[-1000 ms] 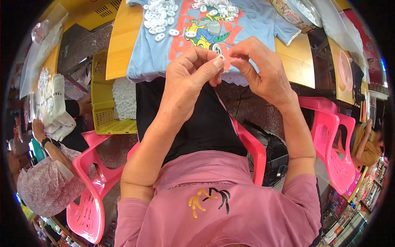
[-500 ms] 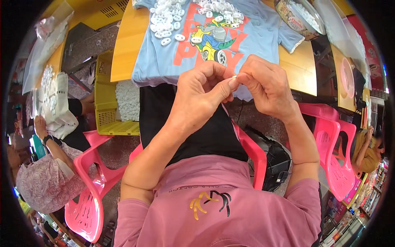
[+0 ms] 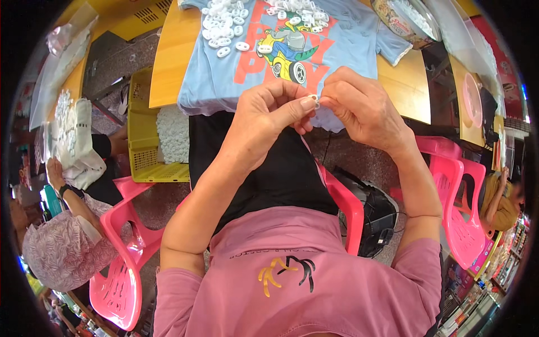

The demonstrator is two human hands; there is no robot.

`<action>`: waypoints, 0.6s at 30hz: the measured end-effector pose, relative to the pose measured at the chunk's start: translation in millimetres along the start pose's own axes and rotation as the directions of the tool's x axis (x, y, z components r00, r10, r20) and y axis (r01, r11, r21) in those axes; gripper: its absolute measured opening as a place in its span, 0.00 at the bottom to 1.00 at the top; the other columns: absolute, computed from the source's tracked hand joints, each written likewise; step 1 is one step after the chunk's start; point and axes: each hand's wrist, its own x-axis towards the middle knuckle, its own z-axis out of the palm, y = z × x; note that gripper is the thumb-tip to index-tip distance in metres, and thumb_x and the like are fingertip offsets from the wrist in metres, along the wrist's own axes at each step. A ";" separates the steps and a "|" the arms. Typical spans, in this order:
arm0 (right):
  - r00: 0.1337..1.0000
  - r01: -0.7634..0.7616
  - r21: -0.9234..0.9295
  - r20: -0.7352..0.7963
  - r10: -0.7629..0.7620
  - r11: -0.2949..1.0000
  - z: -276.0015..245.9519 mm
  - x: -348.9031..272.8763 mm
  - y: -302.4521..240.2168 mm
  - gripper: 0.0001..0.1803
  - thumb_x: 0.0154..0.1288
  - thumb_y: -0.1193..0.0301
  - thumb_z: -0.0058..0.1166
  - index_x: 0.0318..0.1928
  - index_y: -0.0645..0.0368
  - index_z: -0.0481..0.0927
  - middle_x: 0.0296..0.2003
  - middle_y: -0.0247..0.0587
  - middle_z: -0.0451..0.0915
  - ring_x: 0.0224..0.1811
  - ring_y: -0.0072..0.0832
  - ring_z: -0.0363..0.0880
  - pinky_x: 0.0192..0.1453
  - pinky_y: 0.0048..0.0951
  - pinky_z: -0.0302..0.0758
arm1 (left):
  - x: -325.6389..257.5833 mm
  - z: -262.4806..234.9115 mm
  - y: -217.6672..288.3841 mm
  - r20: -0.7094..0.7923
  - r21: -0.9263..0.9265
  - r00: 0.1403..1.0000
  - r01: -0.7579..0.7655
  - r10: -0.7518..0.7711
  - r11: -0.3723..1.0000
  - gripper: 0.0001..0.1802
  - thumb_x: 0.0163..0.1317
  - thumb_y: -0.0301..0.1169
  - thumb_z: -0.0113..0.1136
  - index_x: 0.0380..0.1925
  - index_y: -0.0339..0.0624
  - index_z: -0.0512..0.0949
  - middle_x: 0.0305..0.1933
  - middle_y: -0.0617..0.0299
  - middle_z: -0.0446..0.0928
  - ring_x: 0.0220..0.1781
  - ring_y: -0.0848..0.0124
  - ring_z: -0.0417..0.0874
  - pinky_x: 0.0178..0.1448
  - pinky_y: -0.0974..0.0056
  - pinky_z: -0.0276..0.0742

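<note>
My left hand (image 3: 275,115) pinches a small white plastic piece (image 3: 313,97) between thumb and forefinger; a ring-like opening shows in it. Against the piece's right side, the fingertips of my right hand (image 3: 359,106) are pressed together; what they hold is hidden or too small to name. Both hands are over the near edge of a blue printed T-shirt (image 3: 210,84) spread on the table. Farther back on the shirt lie two heaps of white oval two-holed pieces, a left heap (image 3: 222,25) and a right heap (image 3: 303,12). A loose white piece (image 3: 242,46) rests nearer me.
The wooden table (image 3: 404,92) shows beside the shirt. A tub (image 3: 396,19) with white pieces stands back right. On my left, a yellow crate (image 3: 140,135) holds many white pieces (image 3: 173,135). Pink chairs (image 3: 115,292) flank me. A person (image 3: 62,241) sits at left, another (image 3: 499,202) at right.
My fingertips have parted slightly, and more of the white piece shows between them. My left hand has shifted a little to the left.
</note>
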 end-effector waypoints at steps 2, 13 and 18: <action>1.000 -0.001 0.029 -0.003 0.002 1.000 1.0 0.0 -2.2 0.06 0.66 0.75 0.55 0.34 0.66 0.73 0.28 0.45 0.74 0.28 0.39 0.74 0.30 0.34 0.71 | -3.4 2.7 1.6 -0.009 0.020 0.999 -0.035 0.035 0.999 0.09 0.63 0.28 0.63 0.36 0.33 0.78 0.31 0.62 0.79 0.30 0.76 0.80 0.35 0.71 0.76; 0.985 -0.033 0.126 -0.165 0.054 0.992 26.4 -0.8 -7.8 0.05 0.68 0.77 0.52 0.34 0.66 0.73 0.28 0.45 0.73 0.27 0.38 0.74 0.30 0.31 0.70 | -9.9 10.6 -10.8 -0.120 0.013 0.982 -0.146 0.146 0.989 0.08 0.63 0.27 0.63 0.38 0.34 0.78 0.31 0.60 0.80 0.31 0.75 0.80 0.37 0.70 0.76; 0.969 -0.089 0.163 -0.213 0.123 0.983 44.5 3.8 -6.9 0.03 0.68 0.79 0.51 0.35 0.66 0.73 0.28 0.45 0.73 0.28 0.37 0.73 0.30 0.32 0.70 | -5.6 2.2 -20.5 -0.201 0.099 0.951 -0.219 0.235 0.971 0.05 0.64 0.25 0.61 0.37 0.33 0.77 0.31 0.63 0.79 0.29 0.78 0.79 0.35 0.72 0.76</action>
